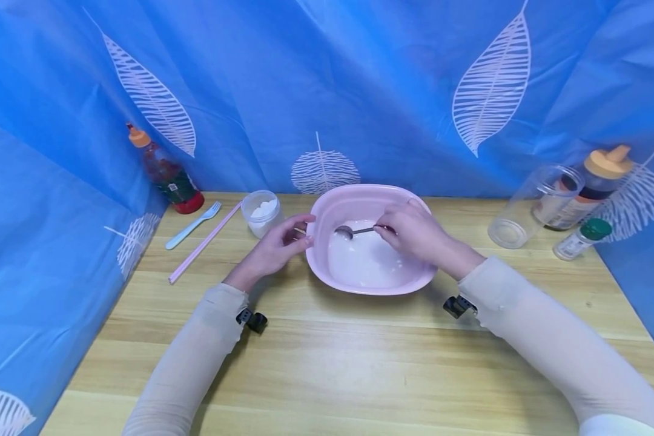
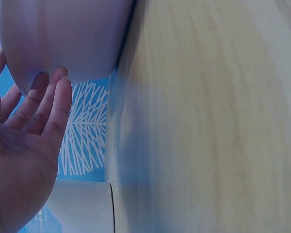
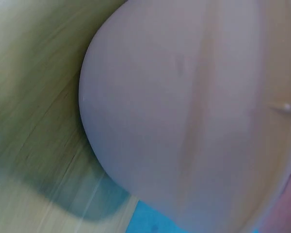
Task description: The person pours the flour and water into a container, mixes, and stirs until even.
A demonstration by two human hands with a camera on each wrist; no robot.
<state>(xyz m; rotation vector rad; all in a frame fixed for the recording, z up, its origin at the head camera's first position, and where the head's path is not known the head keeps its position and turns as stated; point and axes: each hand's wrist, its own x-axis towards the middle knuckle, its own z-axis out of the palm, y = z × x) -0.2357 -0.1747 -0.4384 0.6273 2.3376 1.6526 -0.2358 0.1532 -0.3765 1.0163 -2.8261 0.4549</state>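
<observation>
A pink basin (image 1: 362,284) stands on the table in the head view, with white liquid or a shiny wet bottom inside; I cannot tell which. My left hand (image 1: 277,244) holds it by the left rim. In the left wrist view the fingertips (image 2: 63,87) touch the outer wall of the basin (image 2: 68,39). Over the right side, my right hand (image 1: 414,233) grips a dark metal spoon (image 1: 363,230) by its handle, the bowl of the spoon pointing left inside the basin. The right wrist view shows mostly the basin's outer wall (image 3: 160,107), hiding the spoon.
Left of the basin are a jar of white contents (image 1: 262,221), a pink straw or chopstick (image 1: 204,243), a light blue fork (image 1: 192,227) and a red sauce bottle (image 1: 171,175). At right stand a clear cup (image 1: 528,206), a dark sauce bottle (image 1: 594,181) and a green-capped shaker (image 1: 580,240).
</observation>
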